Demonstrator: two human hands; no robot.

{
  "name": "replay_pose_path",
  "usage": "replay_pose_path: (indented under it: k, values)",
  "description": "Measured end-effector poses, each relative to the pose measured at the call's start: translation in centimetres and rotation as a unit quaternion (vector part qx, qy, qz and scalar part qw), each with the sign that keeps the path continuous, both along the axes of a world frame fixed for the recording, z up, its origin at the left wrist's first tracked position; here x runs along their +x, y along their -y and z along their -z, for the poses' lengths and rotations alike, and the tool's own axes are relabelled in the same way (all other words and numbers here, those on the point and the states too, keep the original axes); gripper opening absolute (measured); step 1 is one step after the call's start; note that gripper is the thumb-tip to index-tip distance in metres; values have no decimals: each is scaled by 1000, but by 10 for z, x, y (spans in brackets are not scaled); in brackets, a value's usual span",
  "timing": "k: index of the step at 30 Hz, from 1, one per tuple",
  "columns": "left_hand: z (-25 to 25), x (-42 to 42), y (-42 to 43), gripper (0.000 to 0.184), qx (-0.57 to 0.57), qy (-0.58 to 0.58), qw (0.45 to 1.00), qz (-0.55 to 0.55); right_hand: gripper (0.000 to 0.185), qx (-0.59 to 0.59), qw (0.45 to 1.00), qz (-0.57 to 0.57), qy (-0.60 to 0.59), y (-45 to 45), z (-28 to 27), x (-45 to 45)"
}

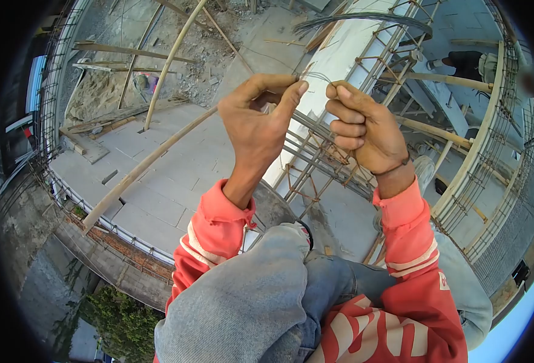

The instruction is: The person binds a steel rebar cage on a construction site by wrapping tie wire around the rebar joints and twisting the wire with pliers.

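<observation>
"Wire, bowed across the gap between both hands! Which is nearer?"

"Neither: it meets both! Left hand pinches one end, thumb to forefinger; right hand pinches the other, remaining fingers curled in."

"And its long axis?"

"Side to side, fingertips to fingertips, arching slightly away from the body, seen against the white beam. Short span, that!"
</observation>
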State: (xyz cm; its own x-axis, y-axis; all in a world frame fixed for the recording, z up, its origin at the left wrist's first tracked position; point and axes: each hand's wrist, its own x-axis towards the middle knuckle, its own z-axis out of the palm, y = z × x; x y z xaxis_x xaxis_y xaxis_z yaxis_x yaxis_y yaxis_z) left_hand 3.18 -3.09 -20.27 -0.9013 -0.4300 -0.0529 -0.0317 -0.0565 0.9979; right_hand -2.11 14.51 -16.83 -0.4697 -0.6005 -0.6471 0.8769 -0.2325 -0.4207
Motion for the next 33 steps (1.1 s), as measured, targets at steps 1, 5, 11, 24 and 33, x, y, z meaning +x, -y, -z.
replay_pose_path:
  k: [1, 5, 11, 24, 33]
  values:
    - [1, 0, -2, 17, 2, 0, 1000, 2, 24, -73, 993, 49, 79, -1, 7, 3]
    - [12, -4, -4, 16, 258, 108, 959, 40, 24, 146, 987, 23, -58, 21, 10, 25]
    - [20, 3, 35, 25, -452, 54, 886, 91, 27, 54, 983, 90, -150, 1, -2, 12]
    - [49, 33, -6, 21, -39, 238, 920, 309, 14, 454, 718, -295, -437, -37, -4, 28]
    - [75, 63, -33, 17, -452, 38, 831, 322, 11, 530, 543, -338, -557, -61, 64, 87]
